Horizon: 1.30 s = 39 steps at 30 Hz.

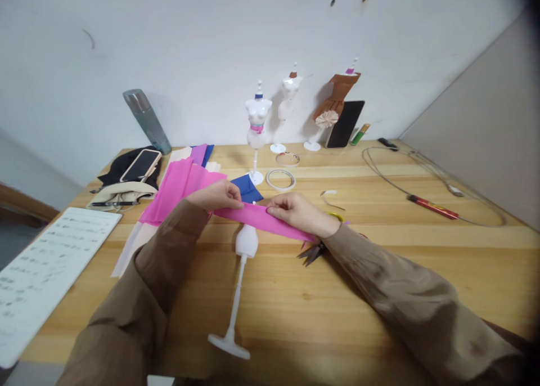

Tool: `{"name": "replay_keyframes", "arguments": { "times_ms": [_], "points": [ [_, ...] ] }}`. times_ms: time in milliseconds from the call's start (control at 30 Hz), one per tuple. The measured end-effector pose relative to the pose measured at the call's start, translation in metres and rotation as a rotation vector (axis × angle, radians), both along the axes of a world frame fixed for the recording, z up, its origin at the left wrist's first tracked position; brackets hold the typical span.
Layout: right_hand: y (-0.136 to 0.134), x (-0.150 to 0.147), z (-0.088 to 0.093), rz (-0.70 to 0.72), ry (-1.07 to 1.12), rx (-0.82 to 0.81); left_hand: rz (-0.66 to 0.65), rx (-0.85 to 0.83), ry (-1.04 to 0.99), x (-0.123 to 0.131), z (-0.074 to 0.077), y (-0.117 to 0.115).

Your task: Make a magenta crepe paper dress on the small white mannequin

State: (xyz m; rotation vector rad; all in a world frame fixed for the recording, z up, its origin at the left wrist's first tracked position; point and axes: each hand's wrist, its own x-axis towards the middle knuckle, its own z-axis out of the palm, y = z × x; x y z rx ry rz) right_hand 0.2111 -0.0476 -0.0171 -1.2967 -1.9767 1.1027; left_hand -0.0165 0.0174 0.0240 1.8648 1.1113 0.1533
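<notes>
nearest, a small white dress form (247, 242) lying on the worktop (282, 318), base foremost; could roll under an uneven tug, with nothing seen bracing its stem. over its upper part, a pink strip (255, 218) stretched between both hands: pinched thumb to fingertips in the left hand (221, 196), likewise in the right hand (297, 212). could snag or get nicked at its trailing right end, being so near the spread scissors (312, 254). farther back, blue fabric (248, 189), tape rolls (280, 189) and upright dress forms (258, 113).

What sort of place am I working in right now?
Probably a small dressmaking or craft workspace, judging by the mini mannequins, the scissors and the pink strip.
</notes>
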Motion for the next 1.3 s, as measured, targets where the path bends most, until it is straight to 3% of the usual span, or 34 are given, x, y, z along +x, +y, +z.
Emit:
{"name": "replay_keyframes", "arguments": {
  "times_ms": [267, 500, 867, 1100, 1300],
  "points": [
    [-0.004, -0.003, -0.002, -0.008, -0.037, 0.027, -0.095, 0.019, 0.051, -0.002, -0.008, 0.004],
    [0.002, 0.003, -0.005, -0.001, -0.028, 0.017, -0.006, -0.039, 0.011, 0.003, -0.007, -0.001],
    [0.003, -0.004, -0.013, -0.055, -0.187, 0.14, -0.079, 0.126, 0.129, 0.003, -0.017, 0.004],
    [0.0, -0.004, -0.022, -0.068, -0.257, 0.233, -0.043, 0.301, 0.239, 0.006, -0.007, -0.005],
    [-0.001, -0.004, -0.025, -0.066, -0.297, 0.26, 0.043, 0.744, 0.365, 0.02, 0.01, -0.03]
  ]
}}
